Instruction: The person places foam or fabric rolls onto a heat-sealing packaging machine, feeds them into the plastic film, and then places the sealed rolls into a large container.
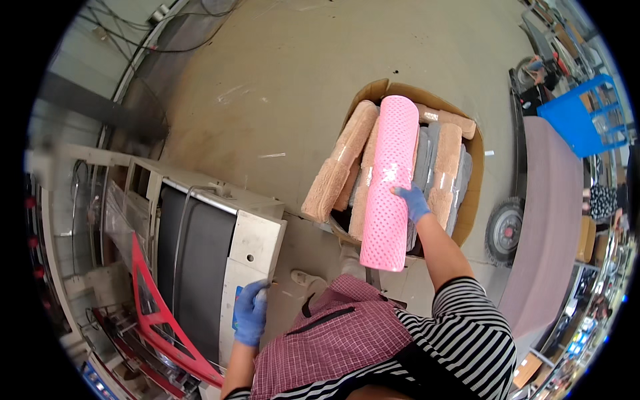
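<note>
"Cardboard box [475, 193] stands in front, with brown and grey bundles [348, 155] inside. Where is the pink roll [392, 167]?"

"Above these bundles, lengthwise; its near end extends past the box edge."

"And the hands?"

"Right hand [415, 202] grips the roll's right side. Left hand [251, 313] is well apart from it, fingers curled; whether it holds something, I cannot tell."

"How to hold it well?"

"One-sided grip may let it twist, I think. Left palm under the near end would steady it."

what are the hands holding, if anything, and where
The right hand holds the pink roll by its right side, near mid-length; whether the left hand holds anything cannot be told.
</note>
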`<move>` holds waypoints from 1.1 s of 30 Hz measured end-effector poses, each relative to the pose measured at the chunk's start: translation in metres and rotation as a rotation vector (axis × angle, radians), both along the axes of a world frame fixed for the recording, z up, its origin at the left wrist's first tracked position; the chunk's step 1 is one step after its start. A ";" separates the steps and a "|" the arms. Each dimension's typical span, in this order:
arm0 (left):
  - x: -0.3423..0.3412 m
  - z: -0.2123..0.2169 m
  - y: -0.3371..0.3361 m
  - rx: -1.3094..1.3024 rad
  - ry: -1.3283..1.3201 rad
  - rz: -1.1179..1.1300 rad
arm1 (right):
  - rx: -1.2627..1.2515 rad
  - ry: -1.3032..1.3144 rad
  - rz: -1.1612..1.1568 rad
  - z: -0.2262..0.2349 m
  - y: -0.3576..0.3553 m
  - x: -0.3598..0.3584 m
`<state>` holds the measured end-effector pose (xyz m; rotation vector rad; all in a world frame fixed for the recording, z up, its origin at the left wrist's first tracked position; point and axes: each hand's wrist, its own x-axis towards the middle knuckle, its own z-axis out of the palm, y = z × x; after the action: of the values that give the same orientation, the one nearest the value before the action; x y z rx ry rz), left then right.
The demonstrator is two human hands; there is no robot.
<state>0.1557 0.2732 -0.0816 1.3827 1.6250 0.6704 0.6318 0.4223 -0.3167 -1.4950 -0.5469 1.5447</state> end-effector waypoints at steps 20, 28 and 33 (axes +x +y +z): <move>-0.015 0.119 0.077 0.420 -1.160 -0.143 | 0.457 0.814 0.706 0.335 -0.014 -0.289; -0.084 0.218 -0.001 0.678 -1.148 0.319 | 0.804 0.035 0.929 0.465 -0.061 -0.369; -0.120 0.170 0.004 0.938 -1.228 -0.034 | 0.360 0.397 1.136 0.523 -0.088 -0.445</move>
<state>0.0354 0.2771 0.0883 1.1005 0.2539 1.9131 0.1867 0.3344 0.2064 -0.5116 -1.4804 2.3158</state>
